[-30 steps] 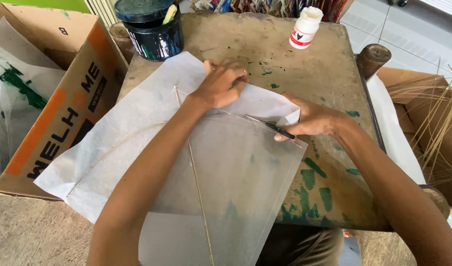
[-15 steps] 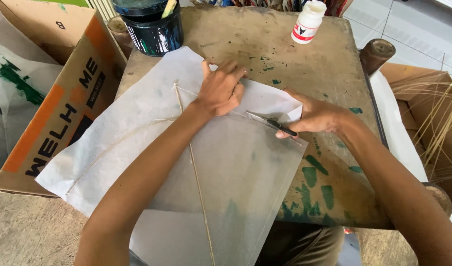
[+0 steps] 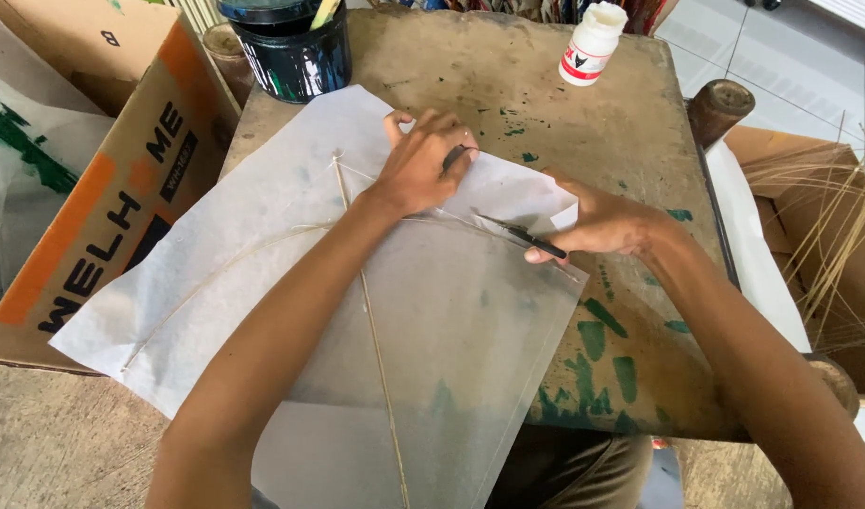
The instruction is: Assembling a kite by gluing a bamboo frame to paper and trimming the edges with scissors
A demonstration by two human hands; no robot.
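A thin white paper sheet (image 3: 451, 311) lies over a frame of thin bamboo sticks (image 3: 376, 339) on a worn wooden table (image 3: 508, 85). My left hand (image 3: 423, 165) presses flat on the paper's upper part, near where the sticks cross. My right hand (image 3: 607, 221) holds a small dark-handled blade (image 3: 527, 238) against the paper's upper right edge, with the tip pointing left towards my left hand. A folded-back strip of paper lies just above the blade.
A black pot (image 3: 291, 47) with a brush stands at the table's far left. A white glue bottle (image 3: 591, 42) stands at the far right. A cardboard box (image 3: 93, 188) sits to the left, and loose bamboo strips (image 3: 828, 226) lie to the right.
The view has shifted slightly. My left hand has slid a little right and up along the paper. My right hand keeps the blade at the same edge.
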